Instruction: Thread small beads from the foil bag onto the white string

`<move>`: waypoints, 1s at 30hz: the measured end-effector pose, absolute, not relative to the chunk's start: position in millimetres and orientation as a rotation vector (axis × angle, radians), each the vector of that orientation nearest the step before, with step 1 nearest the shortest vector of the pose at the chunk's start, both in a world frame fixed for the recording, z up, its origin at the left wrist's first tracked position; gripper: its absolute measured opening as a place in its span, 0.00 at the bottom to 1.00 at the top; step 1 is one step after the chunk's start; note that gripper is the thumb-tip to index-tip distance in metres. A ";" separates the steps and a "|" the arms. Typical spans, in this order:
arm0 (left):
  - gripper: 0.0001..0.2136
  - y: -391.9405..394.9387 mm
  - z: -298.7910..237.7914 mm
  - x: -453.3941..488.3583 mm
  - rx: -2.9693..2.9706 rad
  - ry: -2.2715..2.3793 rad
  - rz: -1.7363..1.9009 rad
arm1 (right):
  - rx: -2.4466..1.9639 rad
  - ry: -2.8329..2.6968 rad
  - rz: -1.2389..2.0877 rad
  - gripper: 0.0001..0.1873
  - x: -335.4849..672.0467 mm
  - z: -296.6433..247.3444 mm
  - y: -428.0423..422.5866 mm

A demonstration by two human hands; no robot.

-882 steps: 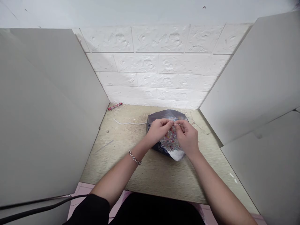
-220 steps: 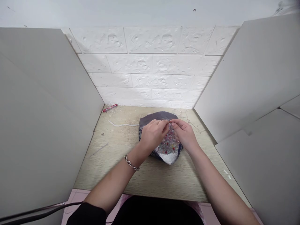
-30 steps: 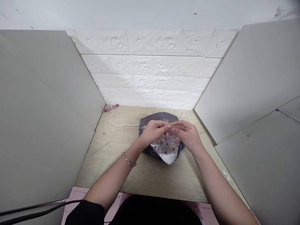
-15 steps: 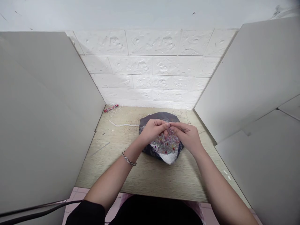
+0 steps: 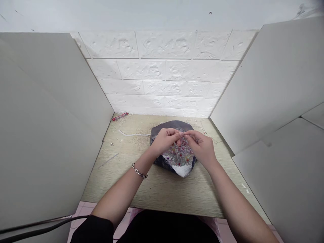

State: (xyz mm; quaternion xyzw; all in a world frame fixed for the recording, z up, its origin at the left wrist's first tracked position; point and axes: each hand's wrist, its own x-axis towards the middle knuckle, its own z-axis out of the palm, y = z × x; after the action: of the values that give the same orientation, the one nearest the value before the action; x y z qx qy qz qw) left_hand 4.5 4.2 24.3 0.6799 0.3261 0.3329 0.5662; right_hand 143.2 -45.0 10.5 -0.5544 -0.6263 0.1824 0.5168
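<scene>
Small beads (image 5: 179,156), mostly clear and pink with a few red, yellow and purple ones, fill a dark bag (image 5: 174,125) opened out on the table. Over its far part, my left hand (image 5: 167,140) pinches with thumb and forefinger. My right hand (image 5: 201,145) pinches too, its fingertips meeting those of the left. What sits between the fingertips is too small to make out. A white beaded strand (image 5: 134,135) lies left of the bag, its right end reaching the bag's edge.
A red wrapped stick (image 5: 120,116) lies at the table's back left corner. Closer on the left are a thin needle-like rod (image 5: 108,160) and tiny metal bits (image 5: 111,144). Fine thread (image 5: 202,126) lies at the back right. Grey panels (image 5: 273,84) wall both sides.
My right hand has shifted slightly, its fingers a little more bent at the pinch. My left hand stays almost still, and the bag of beads has not moved.
</scene>
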 end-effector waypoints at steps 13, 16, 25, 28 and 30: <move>0.14 6.0 25.5 4.2 1.639 0.770 0.720 | -1.387 -1.602 0.354 0.08 144.6 7.1 -45.3; 0.14 5.6 26.6 4.0 1.636 0.761 0.715 | -1.363 -1.585 0.361 0.09 144.2 7.0 -45.9; 0.14 5.0 29.2 1.3 1.644 0.743 0.726 | -1.343 -1.622 0.240 0.12 145.2 5.5 -44.5; 0.14 5.2 29.6 1.0 1.643 0.740 0.717 | -1.337 -1.583 0.230 0.11 145.5 4.9 -44.1; 0.14 5.5 29.7 0.9 1.643 0.739 0.719 | -1.340 -1.569 0.239 0.11 145.5 5.4 -44.0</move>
State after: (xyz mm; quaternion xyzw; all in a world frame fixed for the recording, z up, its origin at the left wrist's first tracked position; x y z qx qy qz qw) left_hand 0.9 5.5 29.7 0.6985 0.3141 0.3058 0.5656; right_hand 145.5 -44.0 5.4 -0.5558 -0.6509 0.0993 0.5075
